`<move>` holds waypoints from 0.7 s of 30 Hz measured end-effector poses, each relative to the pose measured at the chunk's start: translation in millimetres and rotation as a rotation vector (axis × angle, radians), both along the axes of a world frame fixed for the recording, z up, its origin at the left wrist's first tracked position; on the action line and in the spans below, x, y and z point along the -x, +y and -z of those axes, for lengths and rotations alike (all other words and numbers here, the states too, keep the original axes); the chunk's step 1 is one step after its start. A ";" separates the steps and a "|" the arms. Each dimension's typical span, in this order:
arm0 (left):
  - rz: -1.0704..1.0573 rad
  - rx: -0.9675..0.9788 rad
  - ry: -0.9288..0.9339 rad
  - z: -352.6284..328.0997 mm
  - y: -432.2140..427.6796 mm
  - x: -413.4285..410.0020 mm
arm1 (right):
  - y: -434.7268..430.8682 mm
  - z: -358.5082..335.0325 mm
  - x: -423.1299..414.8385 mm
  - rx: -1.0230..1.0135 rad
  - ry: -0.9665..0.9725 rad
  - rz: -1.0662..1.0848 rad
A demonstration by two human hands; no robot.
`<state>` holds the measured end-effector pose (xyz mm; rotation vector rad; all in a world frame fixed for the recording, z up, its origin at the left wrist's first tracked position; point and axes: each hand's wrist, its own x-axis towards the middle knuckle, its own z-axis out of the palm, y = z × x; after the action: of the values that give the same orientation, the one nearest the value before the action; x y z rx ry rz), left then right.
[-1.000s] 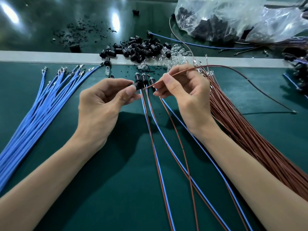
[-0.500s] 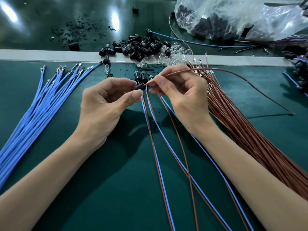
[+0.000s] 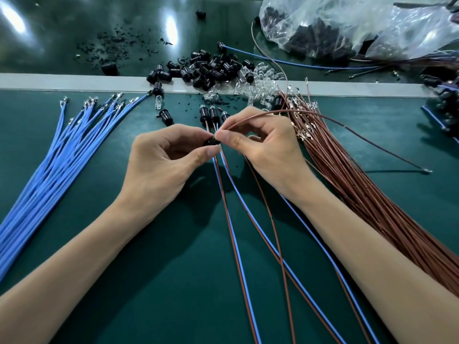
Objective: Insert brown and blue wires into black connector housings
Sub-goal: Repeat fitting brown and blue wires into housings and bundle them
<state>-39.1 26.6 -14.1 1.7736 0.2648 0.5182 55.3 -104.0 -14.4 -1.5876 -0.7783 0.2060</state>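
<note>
Far L: blue wire bundle (image 3: 49, 165) fanned on green mat (image 3: 173, 281), metal terminals pointing up toward grey strip (image 3: 74, 81). Behind strip, black debris bits (image 3: 116, 49) scattered on a darker surface.

Centre-back: pile of loose black housings (image 3: 206, 68) straddling the strip, clear bulbs (image 3: 260, 85) just R of pile. One lone bulb (image 3: 158, 101) and one lone housing (image 3: 166, 116) on mat near pile.

L hand (image 3: 161, 165) mid-frame, thumb + fingers curled, pinching a black housing (image 3: 211, 142) at the fingertips. Housing mostly hidden, only a dark edge shows.

Just behind the hands, 3 finished housings (image 3: 211, 112) lie side by side on mat. Brown + blue wire pairs (image 3: 234, 244) run from them down to the bottom edge, passing between/under the hands.

R hand (image 3: 268, 147): thumb + index clamped on held brown wire (image 3: 345, 125) near its end, tip right at the housing in L hand. Can't tell if tip is inside. Wire arcs up and R over the brown stock, far terminal resting on mat.

Brown wire bundle (image 3: 372, 194) sits R of R hand, terminals up by the strip, running to bottom-R corner beside R forearm.

Top R: clear plastic bag (image 3: 347, 23) w/ dark parts inside. Far R edge: more assembled pieces (image 3: 444, 100), too blurry for detail.
</note>
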 end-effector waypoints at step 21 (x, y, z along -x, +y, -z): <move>0.060 -0.119 0.108 -3.2 -4.2 -0.1 | -0.2 4.9 -11.7 0.024 0.154 -0.026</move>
<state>-39.0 22.4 -10.9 1.9224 0.2593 0.4029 67.0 -104.2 -19.2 -1.5648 -0.6793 0.3536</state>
